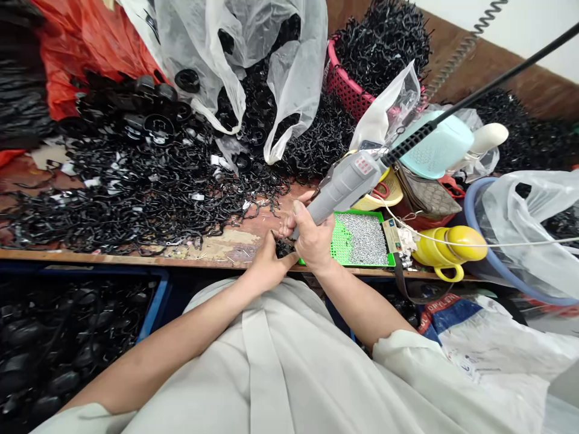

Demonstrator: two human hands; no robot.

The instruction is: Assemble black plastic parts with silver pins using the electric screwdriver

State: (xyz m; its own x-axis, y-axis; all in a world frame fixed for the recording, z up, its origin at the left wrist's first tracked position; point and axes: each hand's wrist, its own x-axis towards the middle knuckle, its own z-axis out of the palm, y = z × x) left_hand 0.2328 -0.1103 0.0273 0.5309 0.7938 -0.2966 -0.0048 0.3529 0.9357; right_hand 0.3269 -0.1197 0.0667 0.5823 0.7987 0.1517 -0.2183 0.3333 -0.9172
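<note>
The right hand (312, 238) is wrapped around the grey body of an electric screwdriver (346, 184), its fingers closed on the barrel with the thumb lying along the top; the tool slants down and to the left, its tip hidden between the two hands, while its black cable sleeve (479, 93) runs up toward the upper right. The left hand (266, 262) sits just beside it at the front edge of the counter (226, 244), fingers pinched shut on a small black plastic part (284, 247) that shows only as a dark sliver between thumb and fingertips, right under the screwdriver's nose. Touching the right hand on its far side is a green tray (337, 244) filled with small silver screws (364, 238). Beyond the tray stand a yellow mug (447, 250) lying on its side, a light-blue plastic item (436, 147) and a brown pouch (427, 196). A broad heap of black plastic pieces (136, 193) covers the left and middle of the counter, with clear plastic bags (253, 54) slumped over it and an orange bag (85, 42) in the far left corner. A pink basket (346, 90) heaped with more black pieces stands behind. Below the counter on the left, a blue crate (156, 301) holds dark assembled parts. The person's pale sleeves and garment fill the foreground.
</note>
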